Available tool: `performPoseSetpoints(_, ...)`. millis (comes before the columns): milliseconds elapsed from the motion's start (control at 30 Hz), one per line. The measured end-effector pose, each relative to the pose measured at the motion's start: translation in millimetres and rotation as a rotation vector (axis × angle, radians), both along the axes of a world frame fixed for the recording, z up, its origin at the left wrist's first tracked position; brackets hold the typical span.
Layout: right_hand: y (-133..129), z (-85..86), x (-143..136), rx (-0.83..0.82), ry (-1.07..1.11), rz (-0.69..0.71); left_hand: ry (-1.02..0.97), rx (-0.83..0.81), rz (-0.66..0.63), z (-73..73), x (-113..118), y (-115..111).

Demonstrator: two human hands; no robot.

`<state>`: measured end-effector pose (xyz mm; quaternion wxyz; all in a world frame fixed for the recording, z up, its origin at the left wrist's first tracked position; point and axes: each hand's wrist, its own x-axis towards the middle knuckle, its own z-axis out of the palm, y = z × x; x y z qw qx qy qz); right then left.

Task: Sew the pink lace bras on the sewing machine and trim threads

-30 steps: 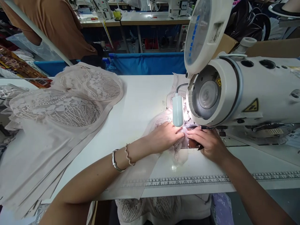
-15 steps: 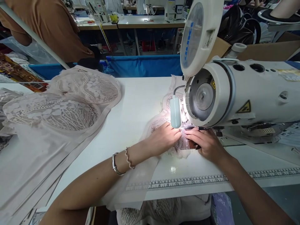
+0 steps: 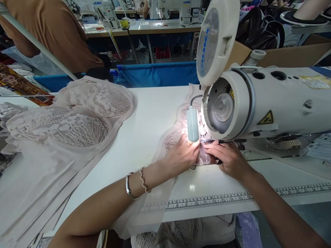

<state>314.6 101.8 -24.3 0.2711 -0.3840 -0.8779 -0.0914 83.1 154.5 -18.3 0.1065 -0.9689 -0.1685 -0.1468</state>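
A pale pink lace garment (image 3: 172, 138) lies under the head of a white sewing machine (image 3: 287, 100), its sheer fabric hanging over the table's front edge. Just left of the needle area, my left hand (image 3: 184, 153) is closed on the lace, fingers bunched beneath a small lamp (image 3: 192, 124). My right hand (image 3: 225, 156) rests on the other side with its fingers stretched out together, fingertips on the fabric edge by the machine's plate. The needle and presser foot are hidden behind the lamp and machine head.
More lace garments (image 3: 85, 124) are piled on the left of the white table (image 3: 152, 103). A printed ruler strip (image 3: 212, 200) runs along the front edge. Behind stand a blue cloth trough (image 3: 160, 74), other sewing machines (image 3: 190, 13) and a person in a brown top (image 3: 54, 31).
My left hand has turned and drawn in slightly, gathering the lace edge that spread below it. My right hand has barely moved. The view has shifted a little.
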Motion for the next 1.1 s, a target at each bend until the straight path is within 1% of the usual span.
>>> performPoseSetpoints(67, 0, -2.9, 2, -0.011, -0.010, -0.020, -0.014, 0.014, -0.146, 1.0, 2, -4)
performPoseSetpoints(100, 0, -4.1, 2, -0.022, -0.012, -0.029, -0.009, 0.007, -0.199, 1.7, 3, -5)
performPoseSetpoints(133, 0, -5.0, 3, -0.033, -0.011, -0.038, 0.002, -0.001, -0.225, 2.2, 3, -7)
performPoseSetpoints(267, 1, -7.7, 4, -0.049, 0.013, -0.062, 0.030, -0.042, -0.176, 2.8, 1, -10)
performPoseSetpoints(433, -2, -9.7, 10, -0.113, 0.012, -0.130, -0.003, -0.183, -0.142, 0.4, -2, -6)
performPoseSetpoints(633, -5, 0.5, 10, -0.121, 0.057, -0.053, -0.010, -0.262, -0.130, -2.4, -2, 3)
performPoseSetpoints(733, -3, 1.1, 10, -0.116, 0.043, -0.038, -0.018, -0.278, -0.128, -2.9, -3, 6)
performPoseSetpoints(833, -2, -4.6, 13, -0.159, 0.047, -0.073, -0.017, -0.261, -0.115, -0.3, -3, 9)
performPoseSetpoints(933, -2, -10.7, 16, -0.209, 0.061, -0.110, 0.008, -0.237, -0.086, 5.3, -4, 12)
performPoseSetpoints(1000, -2, -12.3, 15, -0.241, 0.061, -0.142, 0.011, -0.236, -0.075, 9.3, -5, 15)
performPoseSetpoints(1100, -2, -11.3, 12, -0.262, 0.043, -0.186, -0.028, -0.256, -0.091, 12.7, -6, 21)
